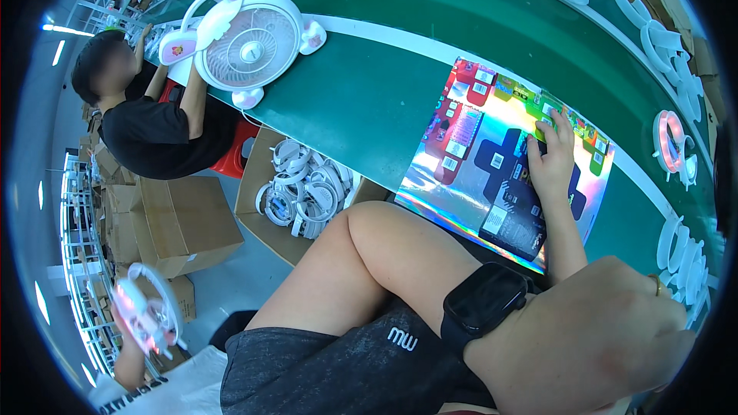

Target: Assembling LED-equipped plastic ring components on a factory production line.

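Note:
A shiny, rainbow-reflecting printed sheet with red, green and black panels lies flat on the green work surface. My right hand rests palm down on its far right part, fingers spread and holding nothing. Close to the camera at the lower right is my left hand, raised above the near side of the sheet on a bent arm. A black watch is on that wrist and a ring on one finger. Its fingers curl away from view, so anything inside them is hidden.
A white fan with rabbit ears stands at the far left, near a seated person in black. Below the table edge is an open carton of white parts. Another person's hand holds a small fan. White curved parts line the right.

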The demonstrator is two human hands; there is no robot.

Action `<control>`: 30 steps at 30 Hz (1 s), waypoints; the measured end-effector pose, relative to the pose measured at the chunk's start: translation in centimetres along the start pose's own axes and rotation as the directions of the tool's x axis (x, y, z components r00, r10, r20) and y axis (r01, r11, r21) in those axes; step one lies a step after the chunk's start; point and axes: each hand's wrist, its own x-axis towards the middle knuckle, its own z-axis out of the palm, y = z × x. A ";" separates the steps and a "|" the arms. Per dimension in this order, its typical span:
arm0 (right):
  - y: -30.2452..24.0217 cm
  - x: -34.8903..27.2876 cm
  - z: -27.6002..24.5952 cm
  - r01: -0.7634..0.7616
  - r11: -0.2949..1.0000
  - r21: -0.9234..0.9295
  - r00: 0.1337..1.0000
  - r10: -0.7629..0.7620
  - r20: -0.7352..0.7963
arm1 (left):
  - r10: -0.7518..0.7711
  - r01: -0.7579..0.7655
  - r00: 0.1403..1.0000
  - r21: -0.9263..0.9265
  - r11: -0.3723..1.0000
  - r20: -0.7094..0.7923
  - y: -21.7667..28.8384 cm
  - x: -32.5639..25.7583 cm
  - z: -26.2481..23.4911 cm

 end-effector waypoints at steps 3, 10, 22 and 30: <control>0.1 0.1 0.2 0.010 1.000 0.014 1.000 -0.010 -0.012 | 0.053 -0.063 0.995 0.106 0.992 0.089 -0.3 -0.4 0.1; -0.2 -0.5 0.0 0.007 0.998 -0.067 1.000 -0.007 0.002 | -0.352 0.115 0.931 0.839 0.531 0.095 -18.4 -5.1 1.8; 0.7 -0.4 0.7 -0.011 0.999 0.053 1.000 0.013 -0.027 | -0.399 0.261 0.916 0.824 0.504 -0.046 -26.6 -8.8 -6.5; 0.7 -0.1 0.5 -0.018 0.998 0.060 1.000 0.020 -0.020 | -0.409 0.267 0.912 0.822 0.503 -0.046 -26.8 -8.6 -6.4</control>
